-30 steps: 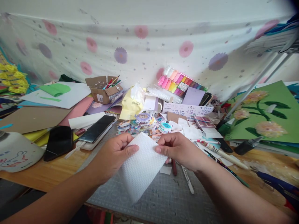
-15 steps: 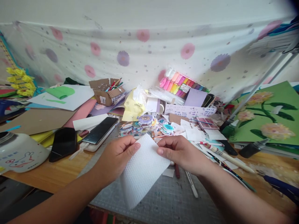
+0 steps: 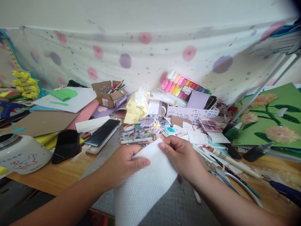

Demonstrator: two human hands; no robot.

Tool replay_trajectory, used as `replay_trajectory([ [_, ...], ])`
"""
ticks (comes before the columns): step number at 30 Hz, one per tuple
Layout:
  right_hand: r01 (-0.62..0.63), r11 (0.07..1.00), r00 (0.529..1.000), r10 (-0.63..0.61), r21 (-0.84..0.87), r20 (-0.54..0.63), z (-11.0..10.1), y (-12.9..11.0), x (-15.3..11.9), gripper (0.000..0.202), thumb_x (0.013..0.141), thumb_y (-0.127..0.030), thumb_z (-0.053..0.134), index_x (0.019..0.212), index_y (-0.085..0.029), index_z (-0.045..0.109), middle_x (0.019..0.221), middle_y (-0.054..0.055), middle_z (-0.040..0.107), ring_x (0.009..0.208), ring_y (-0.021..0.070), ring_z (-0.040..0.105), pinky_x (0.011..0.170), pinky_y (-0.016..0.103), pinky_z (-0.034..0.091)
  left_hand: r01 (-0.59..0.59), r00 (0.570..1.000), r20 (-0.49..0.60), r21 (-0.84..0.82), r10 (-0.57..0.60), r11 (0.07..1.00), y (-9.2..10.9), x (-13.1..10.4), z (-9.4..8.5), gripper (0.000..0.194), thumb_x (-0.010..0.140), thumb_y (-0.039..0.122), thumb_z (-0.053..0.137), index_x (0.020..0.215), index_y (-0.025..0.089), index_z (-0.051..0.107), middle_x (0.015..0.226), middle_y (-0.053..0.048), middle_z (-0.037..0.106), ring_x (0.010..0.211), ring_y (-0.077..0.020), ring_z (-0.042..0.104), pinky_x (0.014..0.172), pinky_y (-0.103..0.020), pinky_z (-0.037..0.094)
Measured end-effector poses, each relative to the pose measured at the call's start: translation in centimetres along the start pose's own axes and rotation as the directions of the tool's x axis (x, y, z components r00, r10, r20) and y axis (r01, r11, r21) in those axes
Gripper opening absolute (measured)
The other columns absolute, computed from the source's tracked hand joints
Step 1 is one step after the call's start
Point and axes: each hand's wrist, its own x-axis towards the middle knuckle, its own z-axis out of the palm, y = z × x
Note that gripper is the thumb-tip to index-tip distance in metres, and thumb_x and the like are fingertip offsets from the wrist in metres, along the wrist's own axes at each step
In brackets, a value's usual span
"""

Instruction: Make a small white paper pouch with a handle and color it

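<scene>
A white sheet of dimpled tissue (image 3: 148,179) hangs between my hands above the grey cutting mat (image 3: 105,201). My left hand (image 3: 125,164) pinches its left edge, thumb lying across the front face. At the top right corner, my right hand (image 3: 180,155) grips it between thumb and fingers. The fingertips behind the tissue are hidden. Just beyond the hands sits a pile of colourful paper cutouts (image 3: 138,130), with a turquoise round cutout (image 3: 169,131) beside it.
On the left lie a phone (image 3: 102,133), a black flat object (image 3: 66,146) and a white jar (image 3: 23,153). Scissors (image 3: 221,175) and several pens are at the right, near a green flower picture (image 3: 270,119). A cardboard box (image 3: 110,97) with pencils stands behind.
The tissue has come lower and nearer, and more of its surface shows. My left hand has shifted down its edge, while my right hand stays at the top corner. The view has shifted slightly.
</scene>
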Motion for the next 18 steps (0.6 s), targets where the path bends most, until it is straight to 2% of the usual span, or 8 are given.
replay_trajectory([
  [2,-0.080,0.989,0.995,0.072,0.122,0.069,-0.4,-0.2,0.2,0.033,0.072,-0.050,0.065,0.067,-0.018,0.056,0.057,-0.004,0.049,0.046,0.0083,0.039,0.041,0.021,0.027,0.048,0.997,0.068,-0.055,-0.044,0.997,-0.1,0.1,-0.5,0.029,0.073,0.044,0.059,0.065,0.017,0.053,0.056,0.005,0.043,0.051,-0.0110,0.036,0.045,-0.022,0.025],
  [3,-0.122,0.975,0.984,0.095,0.185,0.148,-0.6,-0.2,0.3,0.035,0.070,-0.051,0.067,0.071,-0.017,0.058,0.058,-0.003,0.051,0.046,0.0081,0.040,0.042,0.020,0.028,0.056,0.996,0.074,-0.065,-0.051,0.996,-0.2,0.1,-0.8,0.029,0.073,0.044,0.059,0.067,0.016,0.055,0.056,0.005,0.044,0.051,-0.0111,0.037,0.046,-0.022,0.026],
  [5,-0.200,0.946,0.937,0.110,0.254,0.331,-0.8,-0.3,0.4,0.037,0.068,-0.050,0.070,0.078,-0.015,0.063,0.063,-0.002,0.057,0.049,0.0081,0.045,0.044,0.020,0.030,0.052,0.997,0.060,-0.057,-0.048,0.997,-0.1,0.1,-1.3,0.028,0.074,0.044,0.058,0.070,0.016,0.059,0.059,0.004,0.048,0.053,-0.0122,0.040,0.048,-0.022,0.028],
  [7,-0.245,0.936,0.891,0.116,0.251,0.439,-0.9,-0.3,0.5,0.035,0.067,-0.046,0.073,0.077,-0.013,0.067,0.064,0.000,0.060,0.051,0.0083,0.047,0.046,0.020,0.031,0.052,0.997,0.051,-0.022,-0.051,0.998,0.1,0.0,-1.8,0.027,0.074,0.042,0.059,0.073,0.016,0.061,0.061,0.003,0.051,0.055,-0.0134,0.044,0.048,-0.022,0.030],
  [10,-0.271,0.926,0.893,0.140,0.264,0.427,-1.0,0.2,0.6,0.032,0.066,-0.042,0.075,0.075,-0.012,0.070,0.064,0.001,0.062,0.054,0.0102,0.052,0.049,0.021,0.035,0.066,0.996,0.062,0.024,-0.067,0.998,0.0,-0.2,-2.5,0.026,0.072,0.042,0.061,0.068,0.017,0.060,0.060,0.003,0.050,0.054,-0.0127,0.043,0.047,-0.021,0.028],
  [15,-0.297,0.901,0.913,0.171,0.317,0.369,-1.0,0.6,0.7,0.033,0.063,-0.040,0.078,0.079,-0.012,0.072,0.064,0.003,0.066,0.057,0.0133,0.057,0.052,0.023,0.039,0.063,0.997,0.044,0.050,-0.066,0.997,-0.9,-0.6,-4.1,0.031,0.071,0.039,0.063,0.055,0.018,0.047,0.051,0.007,0.036,0.047,-0.0082,0.030,0.043,-0.020,0.017],
  [18,-0.310,0.884,0.918,0.182,0.350,0.353,-1.0,0.5,0.8,0.032,0.062,-0.039,0.078,0.079,-0.012,0.073,0.062,0.002,0.066,0.053,0.0115,0.056,0.049,0.022,0.038,0.050,0.998,0.033,0.087,-0.054,0.995,-1.2,-1.1,-5.4,0.026,0.068,0.033,0.067,0.055,0.017,0.050,0.049,0.008,0.036,0.046,-0.0077,0.030,0.044,-0.020,0.016],
])
